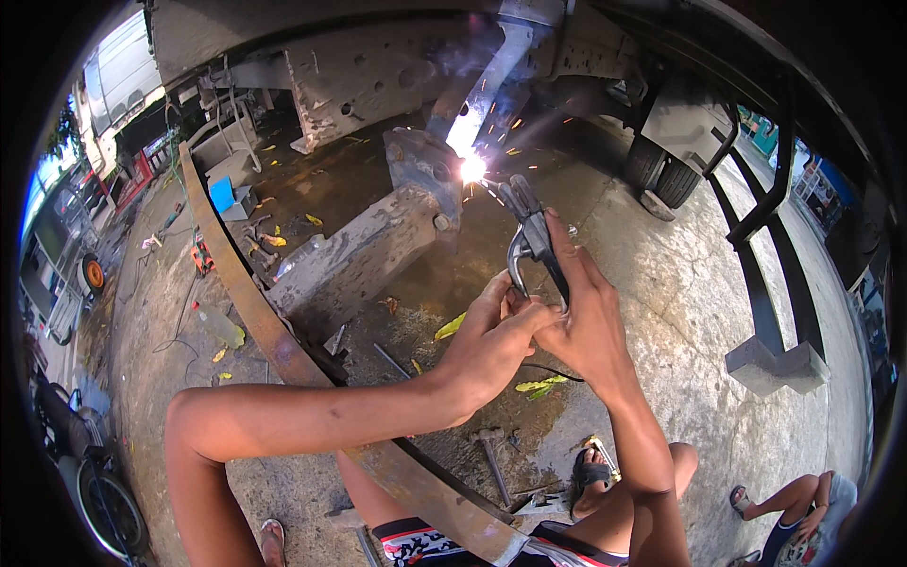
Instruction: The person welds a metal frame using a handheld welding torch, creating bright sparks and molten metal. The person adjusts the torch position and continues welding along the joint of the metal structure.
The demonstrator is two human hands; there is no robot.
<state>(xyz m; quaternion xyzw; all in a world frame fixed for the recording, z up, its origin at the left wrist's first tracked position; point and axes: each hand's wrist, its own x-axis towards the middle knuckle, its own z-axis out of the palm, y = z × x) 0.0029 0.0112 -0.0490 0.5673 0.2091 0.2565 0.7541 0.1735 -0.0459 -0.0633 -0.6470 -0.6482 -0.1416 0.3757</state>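
Observation:
My right hand (pixel 579 317) grips a black electrode holder (pixel 534 231), its index finger along the body. My left hand (pixel 496 345) is closed round the holder's lower end, against my right hand. A bright arc (pixel 472 168) with flying sparks hides the electrode's tip, at a bolted steel bracket (pixel 420 170) on a weathered beam (pixel 345 255) under a vehicle. A lit steel strut (pixel 496 71) rises behind the arc. My left forearm reaches over a long rusty curved steel bar (pixel 231 246).
A hammer (pixel 496 468), blue box (pixel 231 197), orange tool (pixel 200 253) and plastic bottle (pixel 215 319) lie on the concrete. A vehicle wheel (pixel 661 175) and black frame rails (pixel 756 265) stand right. A seated person (pixel 803 524) is at lower right; a motorcycle wheel (pixel 106 510) at lower left.

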